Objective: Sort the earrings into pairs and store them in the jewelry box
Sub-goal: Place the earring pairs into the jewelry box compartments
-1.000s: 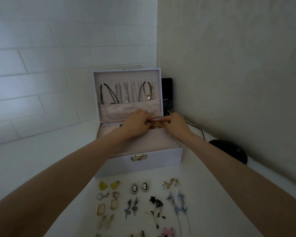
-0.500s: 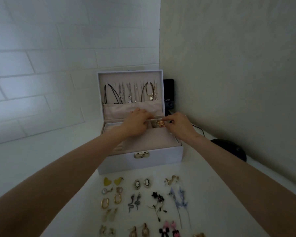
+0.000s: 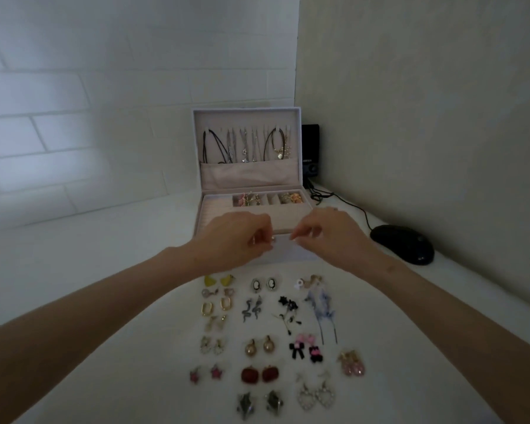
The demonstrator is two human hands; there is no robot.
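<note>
Head view. Sorting apparently done, storing judged barely begun. Open jewelry box (image 3: 248, 177) at the back of the white surface (image 3: 104, 270), against the wall corner, necklaces (image 3: 245, 145) hanging in its lid. Only two rear compartments filled: pink-and-gold earrings (image 3: 249, 199) in one, gold-and-orange earrings (image 3: 292, 198) in another, an empty slot between. Left to store: well over a dozen matched pairs (image 3: 259, 347) laid in columns just in front of the box, among them yellow hearts (image 3: 219, 280), cameo ovals (image 3: 263, 284), grey snakes (image 3: 251, 309), red squares (image 3: 260, 374), rhinestone hearts (image 3: 315, 397). Over the box's front edge, left hand (image 3: 236, 240) and right hand (image 3: 325, 237), near each other but apart. Each grip curled, fingertips drawn close; cannot tell whether clamped on anything or bare. Behind the box, a small black device (image 3: 310, 142) with a pale label, too blurred to read. No other brand or writing legible. Black computer mouse (image 3: 403, 243) at the right, well apart from the earrings.
</note>
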